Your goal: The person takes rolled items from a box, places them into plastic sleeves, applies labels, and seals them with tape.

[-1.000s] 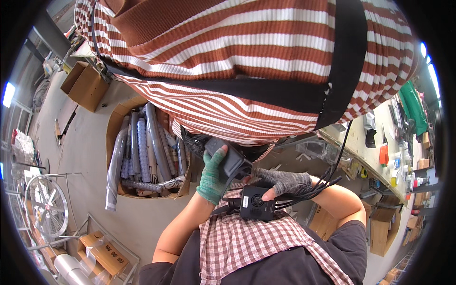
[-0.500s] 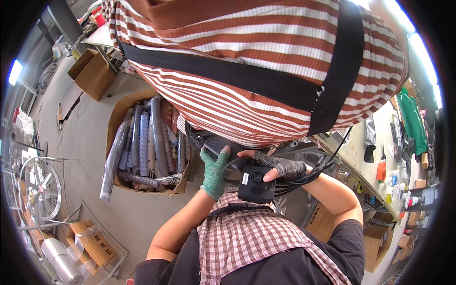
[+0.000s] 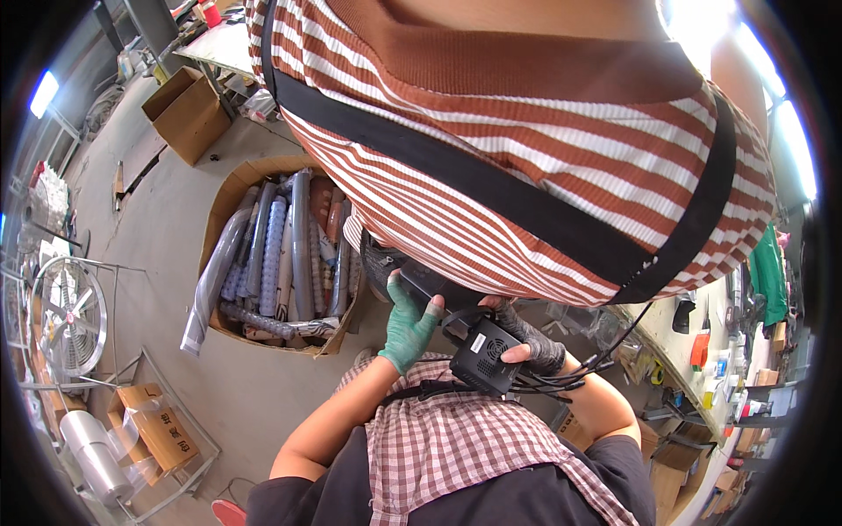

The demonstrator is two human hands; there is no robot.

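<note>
My left hand (image 3: 409,329), in a green fingerless glove, grips the edge of a dark box-like case (image 3: 431,282) at the waist of a person in a striped shirt (image 3: 456,202). Its thumb and a fingertip press on the case. In a dark grey fingerless glove, my right hand (image 3: 542,347) holds a small black electronic box (image 3: 484,358) with a round vent grille and a white label. The thumb lies on the face of this box; other fingers are partly hidden behind it. Black cables (image 3: 561,382) run from the box past my right wrist.
To the left stands an open carton (image 3: 224,188) full of rolled plastic and bubble wrap. Farther back is another carton (image 3: 186,118). A fan (image 3: 72,316) and a small carton (image 3: 158,434) sit at the far left. A cluttered workbench (image 3: 693,351) runs along the right.
The black box has tilted and shifted slightly right and down, together with my right hand. My left hand has also moved a little right. The striped shirt fills more of the upper view.
</note>
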